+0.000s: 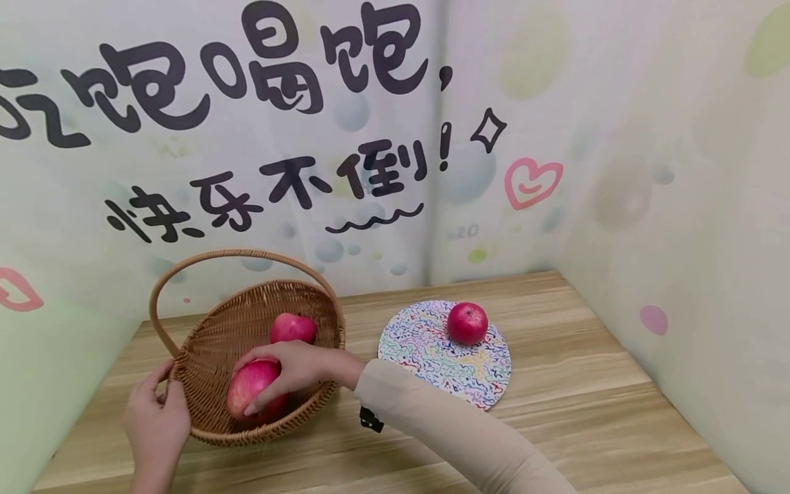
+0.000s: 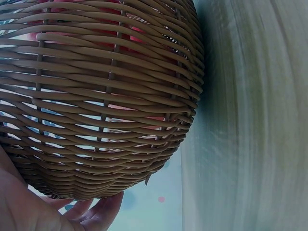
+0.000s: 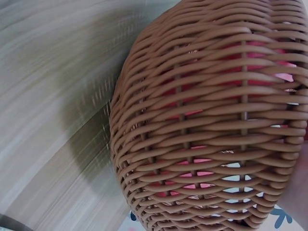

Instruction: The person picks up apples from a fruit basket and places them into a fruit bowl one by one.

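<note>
A brown wicker basket [image 1: 212, 336] with an arched handle stands at the left of the table. My left hand [image 1: 158, 415] grips its left rim; in the left wrist view the fingers [image 2: 103, 211] show at the rim, beyond the woven wall. Inside the basket, my right hand [image 1: 302, 367] holds a red apple [image 1: 253, 384], thumb on the near side and fingers over the top. Behind that hand lies another red apple [image 1: 293, 328]. More red shows under the held apple, partly hidden. From the right wrist, mostly the basket wall [image 3: 207, 115] is visible, with red showing through its gaps.
Right of the basket lies a round mat or plate [image 1: 401, 336] with a colourful squiggle pattern. One red apple [image 1: 467, 323] sits on it, near its back right edge. My right forearm crosses over its near left side. Printed wall panels border the wooden table [image 1: 586, 384].
</note>
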The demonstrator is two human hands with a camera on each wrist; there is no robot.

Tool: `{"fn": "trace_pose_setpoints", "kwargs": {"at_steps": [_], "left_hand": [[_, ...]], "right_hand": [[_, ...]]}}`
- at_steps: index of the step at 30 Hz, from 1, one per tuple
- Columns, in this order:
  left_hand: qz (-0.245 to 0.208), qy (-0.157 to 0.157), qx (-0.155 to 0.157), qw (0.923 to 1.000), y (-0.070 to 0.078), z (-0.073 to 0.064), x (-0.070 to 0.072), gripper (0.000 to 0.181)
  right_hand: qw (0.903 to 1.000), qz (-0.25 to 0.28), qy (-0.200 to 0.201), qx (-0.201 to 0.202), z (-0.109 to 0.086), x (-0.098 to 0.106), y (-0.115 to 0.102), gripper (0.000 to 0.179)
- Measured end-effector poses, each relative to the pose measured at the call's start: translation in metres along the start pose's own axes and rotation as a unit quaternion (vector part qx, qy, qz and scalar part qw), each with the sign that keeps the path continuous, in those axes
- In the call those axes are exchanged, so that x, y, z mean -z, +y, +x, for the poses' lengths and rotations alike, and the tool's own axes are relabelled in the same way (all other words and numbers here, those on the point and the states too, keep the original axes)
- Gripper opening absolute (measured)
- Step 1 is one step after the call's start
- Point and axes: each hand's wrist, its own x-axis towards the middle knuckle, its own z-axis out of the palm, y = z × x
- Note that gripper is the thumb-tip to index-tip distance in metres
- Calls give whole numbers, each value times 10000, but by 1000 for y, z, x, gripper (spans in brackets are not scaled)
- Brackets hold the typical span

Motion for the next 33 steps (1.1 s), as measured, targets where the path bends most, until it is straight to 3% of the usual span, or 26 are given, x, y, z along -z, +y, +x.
{"fn": "trace_pose_setpoints", "kwargs": {"at_steps": [33], "left_hand": [[-20, 21, -39, 10000, -1, 1, -1, 47]], "right_hand": [[9975, 44, 701, 82, -15, 2, -5, 61]]}}
